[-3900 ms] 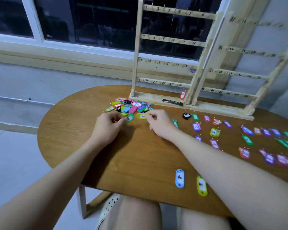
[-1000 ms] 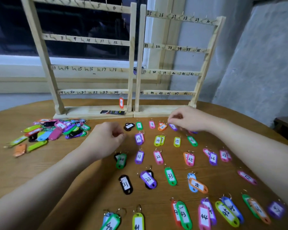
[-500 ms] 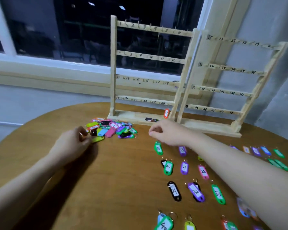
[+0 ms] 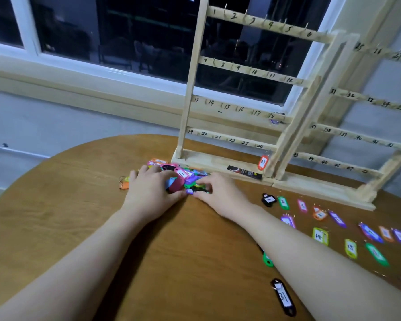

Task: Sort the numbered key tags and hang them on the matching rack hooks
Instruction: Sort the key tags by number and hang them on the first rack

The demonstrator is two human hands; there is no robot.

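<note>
A heap of coloured key tags (image 4: 188,174) lies in front of the left wooden rack (image 4: 240,71), whose rails are numbered 1 to 24. The right rack (image 4: 357,135) carries the higher numbers. My left hand (image 4: 148,192) reaches into the heap, its fingers and thumb curled round a dark pink tag (image 4: 177,184). My right hand (image 4: 220,194) meets it from the right and pinches a green tag (image 4: 190,185) at the heap's edge. A red tag (image 4: 263,162) hangs at the end of the 19–24 rail. Sorted tags (image 4: 320,236) lie face up in rows on the right.
The round wooden table (image 4: 79,216) stands against a wall under a dark window. A black tag marked 31 (image 4: 283,297) lies near the front edge. A small dark card (image 4: 244,171) rests on the rack's base. An orange tag (image 4: 123,184) lies left of the heap.
My right hand has come left from the sorted rows to the heap. My left hand has moved into the heap and closed on a pink tag. My view has swung left and closer.
</note>
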